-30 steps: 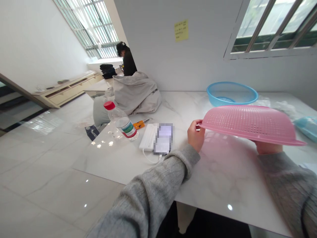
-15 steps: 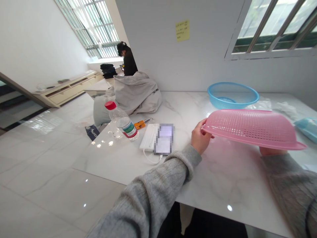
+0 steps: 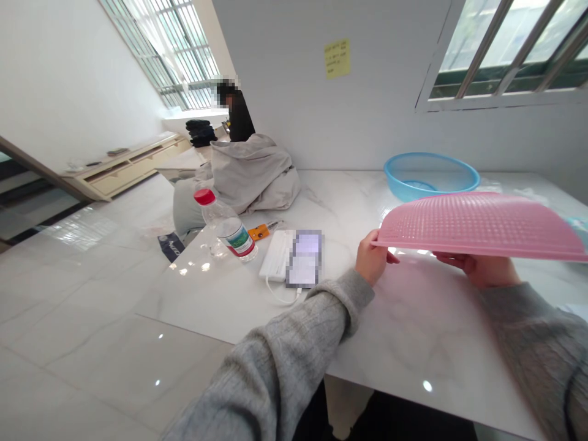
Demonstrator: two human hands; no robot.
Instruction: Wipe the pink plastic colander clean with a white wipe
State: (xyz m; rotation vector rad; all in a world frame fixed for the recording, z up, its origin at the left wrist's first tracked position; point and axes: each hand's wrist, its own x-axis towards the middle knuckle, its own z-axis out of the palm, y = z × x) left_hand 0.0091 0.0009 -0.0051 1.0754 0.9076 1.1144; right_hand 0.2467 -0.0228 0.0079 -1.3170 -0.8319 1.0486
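No legible text in view; all entries unreadable.

Yellow sticky note (image 3: 337, 59), on wall: several handwritten lines, too small to read.
Water bottle label (image 3: 235, 240), on bottle: white and green with red band; lettering too small to read.
Dark card (image 3: 171, 247), on floor: white lettering, unreadable.
Phone screen (image 3: 304, 258), on table: pixelated, unreadable.
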